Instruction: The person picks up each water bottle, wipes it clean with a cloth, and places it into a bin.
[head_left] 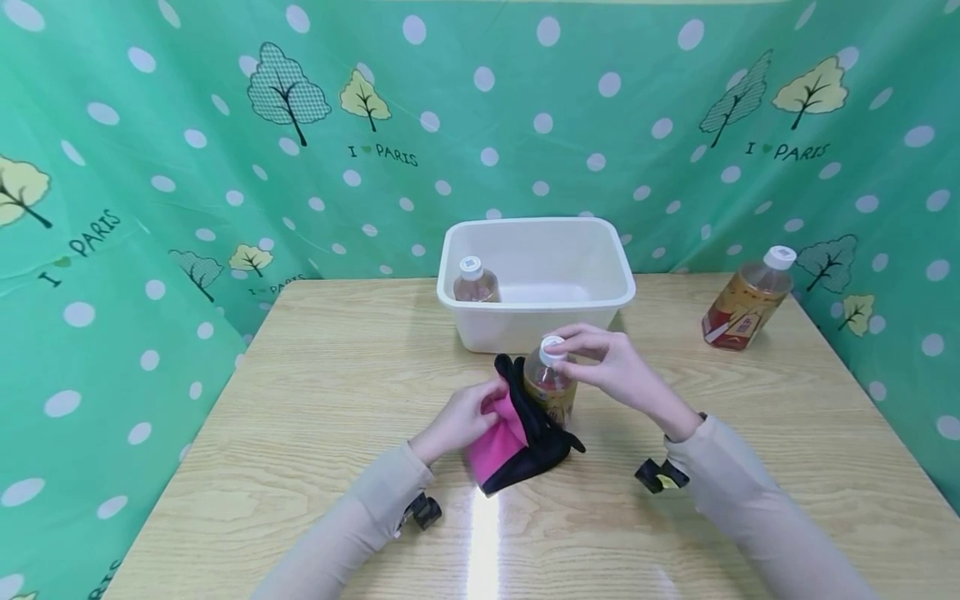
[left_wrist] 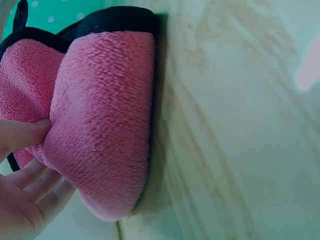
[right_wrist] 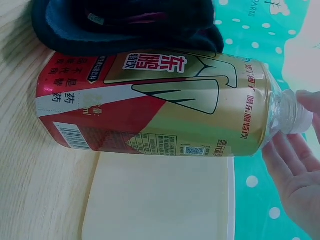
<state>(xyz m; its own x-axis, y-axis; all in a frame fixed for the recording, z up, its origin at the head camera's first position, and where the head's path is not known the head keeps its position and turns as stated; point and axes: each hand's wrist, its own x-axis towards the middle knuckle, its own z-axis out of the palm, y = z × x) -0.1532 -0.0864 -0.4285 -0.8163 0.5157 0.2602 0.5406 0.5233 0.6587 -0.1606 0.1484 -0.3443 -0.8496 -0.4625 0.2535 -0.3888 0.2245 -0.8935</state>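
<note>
A plastic drink bottle (head_left: 553,392) with a white cap and a gold-and-red label (right_wrist: 150,105) stands upright on the table. My right hand (head_left: 600,362) grips it by the cap (right_wrist: 301,112), thumb on one side and fingers on the other. Against the bottle's left side lies a folded pink cloth (head_left: 498,446) with a black side and edging. My left hand (head_left: 468,412) pinches this cloth between thumb and fingers; in the left wrist view the fleecy pink face (left_wrist: 105,110) bulges beside the thumb (left_wrist: 25,135). The cloth hides part of the bottle's lower left.
Just behind the bottle stands a white plastic bin (head_left: 536,321), with a similar capped bottle (head_left: 476,283) inside at its left. Another such bottle (head_left: 750,300) stands at the table's back right. A green patterned curtain (head_left: 517,142) hangs behind the wooden table (head_left: 337,358).
</note>
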